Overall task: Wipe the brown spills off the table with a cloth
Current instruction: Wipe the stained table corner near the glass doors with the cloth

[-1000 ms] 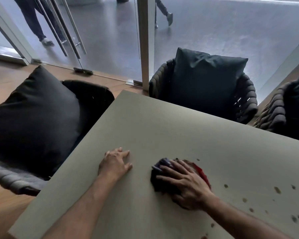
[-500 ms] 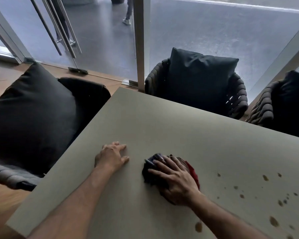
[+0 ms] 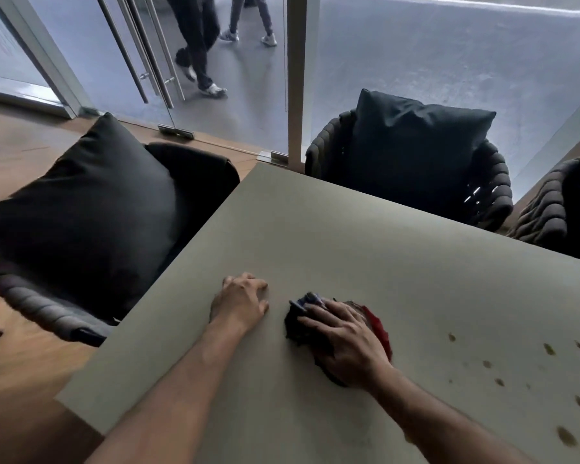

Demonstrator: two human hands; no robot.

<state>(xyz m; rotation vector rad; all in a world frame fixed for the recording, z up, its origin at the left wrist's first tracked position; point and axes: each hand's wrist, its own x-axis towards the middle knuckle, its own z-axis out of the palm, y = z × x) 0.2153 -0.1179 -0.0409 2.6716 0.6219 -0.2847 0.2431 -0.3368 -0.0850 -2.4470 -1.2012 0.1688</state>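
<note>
A crumpled dark cloth with red and blue patches lies on the grey-green table. My right hand presses flat on top of it, fingers spread and straight. My left hand rests on the bare tabletop a little to the left of the cloth, fingers loosely bent, holding nothing. Several brown spills dot the table to the right of the cloth, with a larger one near the front right edge.
A dark chair with a black cushion stands at the table's left side. Another cushioned chair sits behind the far edge, a third at far right. People's legs pass beyond the glass doors.
My view has shifted, so the hands and cloth sit further right in frame. The right hand with the cloth has slid slightly towards the left hand. People outside have walked into view.
</note>
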